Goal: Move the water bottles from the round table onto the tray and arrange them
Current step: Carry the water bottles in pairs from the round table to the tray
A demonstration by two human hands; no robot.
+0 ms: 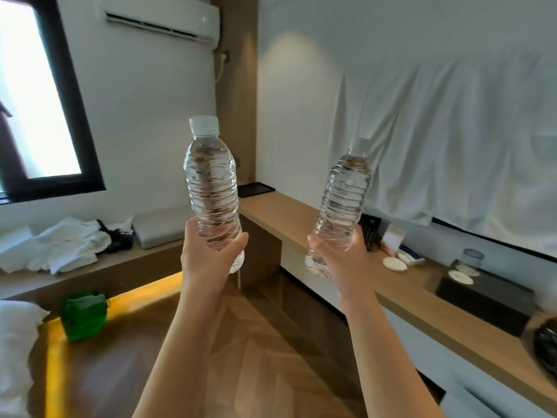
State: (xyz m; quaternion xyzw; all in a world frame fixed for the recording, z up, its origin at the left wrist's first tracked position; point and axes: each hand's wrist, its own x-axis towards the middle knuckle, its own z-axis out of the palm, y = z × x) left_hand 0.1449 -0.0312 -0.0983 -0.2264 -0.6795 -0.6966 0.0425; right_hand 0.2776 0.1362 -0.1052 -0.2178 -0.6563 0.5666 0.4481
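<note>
L hand (208, 257) w/ bottle (212, 188); R hand (346, 260) w/ 2nd bottle (343, 203)

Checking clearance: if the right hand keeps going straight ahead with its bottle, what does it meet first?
Probably the wooden counter edge, near the black remote behind the right hand and its water bottle. The white sheet hangs beyond. Depth is unclear from one view.

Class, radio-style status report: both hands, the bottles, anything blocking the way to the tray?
Left hand gripping left bottle, right hand gripping right bottle. Both upright, capped, in the air. Tray on far counter, nothing blocking.
</note>
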